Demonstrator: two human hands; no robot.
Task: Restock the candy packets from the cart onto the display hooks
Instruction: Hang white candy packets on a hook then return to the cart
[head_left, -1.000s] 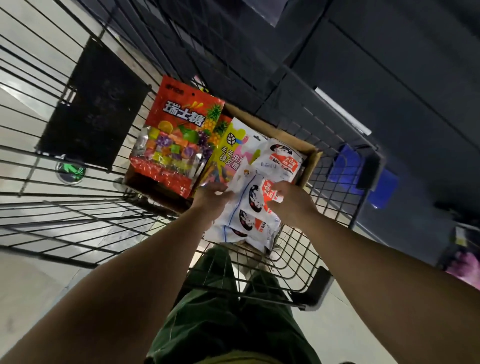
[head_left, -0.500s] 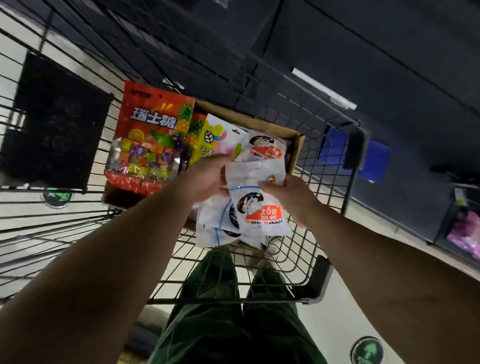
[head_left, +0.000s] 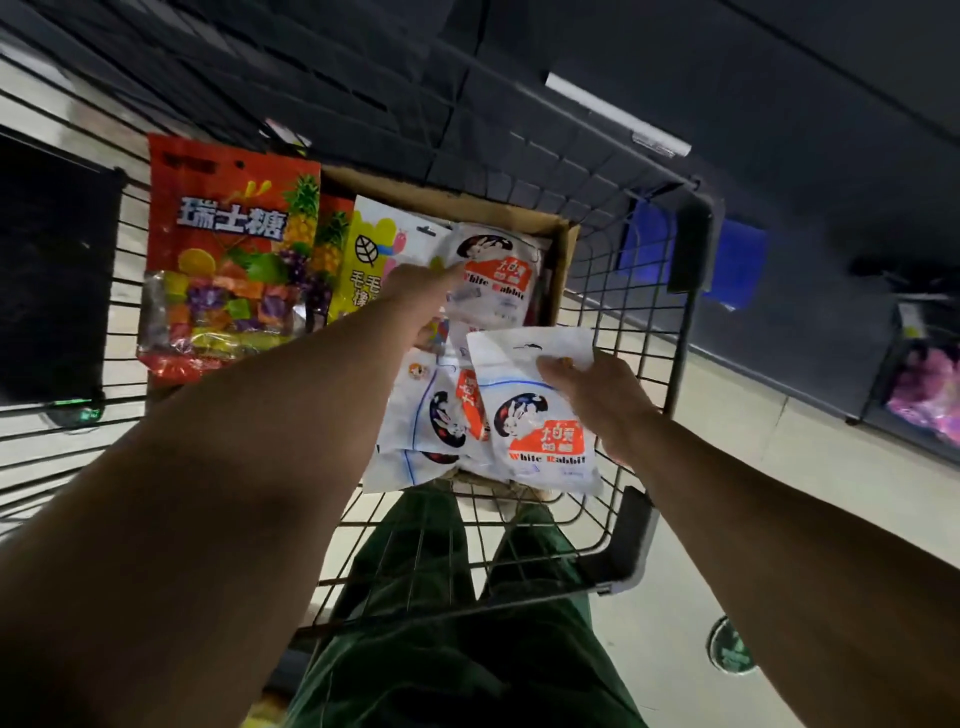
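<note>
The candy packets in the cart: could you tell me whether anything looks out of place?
Mostly tidy. The odd part is several White Rabbit packets lying loose and overlapping outside the cardboard box, slumped against the cart's wire wall. Nothing looks torn or spilled.

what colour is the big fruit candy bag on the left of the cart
Mostly red fruit candy bag, with colourful sweets showing through a clear window; head view.
</note>
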